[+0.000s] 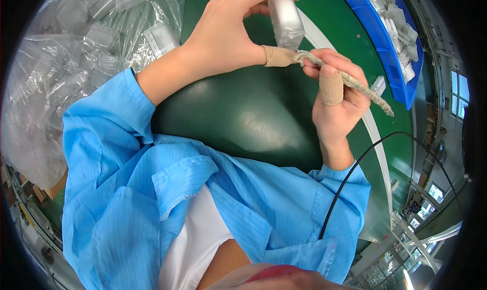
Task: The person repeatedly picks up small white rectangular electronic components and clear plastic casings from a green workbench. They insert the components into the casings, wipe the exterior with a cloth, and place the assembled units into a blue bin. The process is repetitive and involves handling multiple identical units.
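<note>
My left hand [223,39] grips a silver, box-shaped metal part [287,18] between the fingers above and the thumb below. Tan tape is wrapped round that thumb. In my right hand [342,99] is a thin, slightly curved tool with a beige, cloth-like wrapping [362,88], held like a pen. The tool's working end lies close to the part's lower edge, by my left thumb; whether it touches cannot be made out. My right thumb also wears tan tape.
A clear plastic bag [40,77] with several silver parts spreads over the left side. At the right, a blue bin [381,46] holds many pale parts, with a small part [378,85] lying beside it. A black cable [350,174] arcs at lower right over the green table [228,115].
</note>
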### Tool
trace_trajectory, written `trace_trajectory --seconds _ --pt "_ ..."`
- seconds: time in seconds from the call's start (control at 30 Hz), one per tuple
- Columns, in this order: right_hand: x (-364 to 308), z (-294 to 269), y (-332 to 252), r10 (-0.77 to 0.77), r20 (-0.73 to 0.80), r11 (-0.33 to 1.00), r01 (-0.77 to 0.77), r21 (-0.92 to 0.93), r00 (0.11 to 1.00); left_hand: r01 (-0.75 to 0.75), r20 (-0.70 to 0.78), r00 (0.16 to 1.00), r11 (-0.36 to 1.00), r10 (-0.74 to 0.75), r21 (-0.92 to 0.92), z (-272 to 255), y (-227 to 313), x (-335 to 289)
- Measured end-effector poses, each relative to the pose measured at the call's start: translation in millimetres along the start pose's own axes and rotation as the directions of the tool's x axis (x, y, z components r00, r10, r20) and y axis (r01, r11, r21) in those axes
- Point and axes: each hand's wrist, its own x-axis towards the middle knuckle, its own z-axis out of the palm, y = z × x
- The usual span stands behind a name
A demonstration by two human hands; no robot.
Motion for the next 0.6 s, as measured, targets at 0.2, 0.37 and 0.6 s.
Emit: trace_trajectory --seconds 0.2,0.37,0.6 --pt "-3.8 3.4 3.1 -0.118 -0.024 0.992 0.116 -0.043 0.993 0.129 0.025 0.992 0.964 -0.127 -0.233 4.2 -3.8 -3.1" --pt "-3.3 5.7 1.7 -0.186 -0.014 0.973 0.183 -0.139 0.982 0.220 0.064 0.975 0.902 -0.211 -0.372 5.4 -9.6 -4.7" --pt "-2.3 0.6 1.3 -0.223 0.009 0.956 0.221 -0.193 0.975 0.250 0.082 0.967 0.848 -0.240 -0.467 6.9 -6.2 -2.7"
